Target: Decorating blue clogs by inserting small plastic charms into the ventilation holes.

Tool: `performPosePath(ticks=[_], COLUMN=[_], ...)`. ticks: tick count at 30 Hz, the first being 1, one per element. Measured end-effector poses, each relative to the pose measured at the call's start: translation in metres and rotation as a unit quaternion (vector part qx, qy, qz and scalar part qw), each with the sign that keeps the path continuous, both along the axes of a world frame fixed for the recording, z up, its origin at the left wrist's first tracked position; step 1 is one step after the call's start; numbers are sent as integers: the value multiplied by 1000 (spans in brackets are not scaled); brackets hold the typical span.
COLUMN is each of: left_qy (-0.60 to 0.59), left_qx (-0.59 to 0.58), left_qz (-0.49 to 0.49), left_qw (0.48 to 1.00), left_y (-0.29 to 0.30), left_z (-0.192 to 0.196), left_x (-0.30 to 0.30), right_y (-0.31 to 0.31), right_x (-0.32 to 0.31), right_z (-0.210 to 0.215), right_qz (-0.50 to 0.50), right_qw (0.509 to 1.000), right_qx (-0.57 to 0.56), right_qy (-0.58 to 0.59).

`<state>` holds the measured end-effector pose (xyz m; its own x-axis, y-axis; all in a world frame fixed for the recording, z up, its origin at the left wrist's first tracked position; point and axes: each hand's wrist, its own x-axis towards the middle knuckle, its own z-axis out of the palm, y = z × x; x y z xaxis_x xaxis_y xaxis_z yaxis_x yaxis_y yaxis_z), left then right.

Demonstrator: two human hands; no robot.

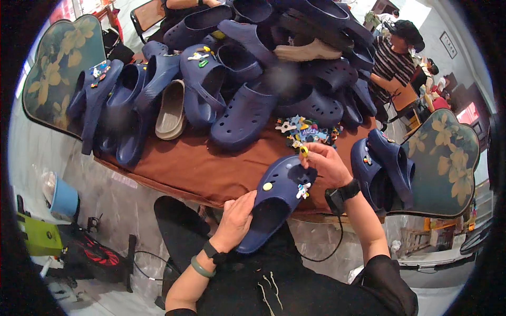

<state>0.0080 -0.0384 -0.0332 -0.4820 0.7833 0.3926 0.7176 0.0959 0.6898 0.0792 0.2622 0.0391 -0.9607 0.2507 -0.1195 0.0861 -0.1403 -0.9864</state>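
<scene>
A navy blue foam clog (pixel 287 181) lies tilted across the table's near edge and my lap, its toe pointing away from me. My left hand (pixel 235 218) is closed on its left side near the open heel. Between the fingertips of my right hand (pixel 328 164) is a small yellow shoe charm (pixel 303 151), just above the toe. Two charms sit on the clog: a round pale yellow one (pixel 267 186) and a white-and-blue figure (pixel 303 190). Just beyond the toe lies a pile of mixed colourful charms (pixel 305 131).
A large heap of navy clogs (pixel 242 116) covers the brown-clothed table (pixel 184 163), with a beige clog (pixel 171 110) among them. More clogs with charms (pixel 380 163) stand at right. A cable runs from my right wrist. Another person (pixel 395 58) sits at far right.
</scene>
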Motion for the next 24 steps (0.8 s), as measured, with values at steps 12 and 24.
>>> performPosePath(ticks=[12, 24], left_qy=[-9, -2], left_qx=[26, 34], left_qz=[-6, 5], left_qw=[1000, 999], left_y=[-1, 1], left_z=[-8, -7], left_x=[1, 0], right_y=[-38, -46], right_x=[-15, -66], right_z=[26, 30], right_qz=[130, 364], right_qw=[913, 590], right_qx=[384, 717], right_qy=[-54, 72])
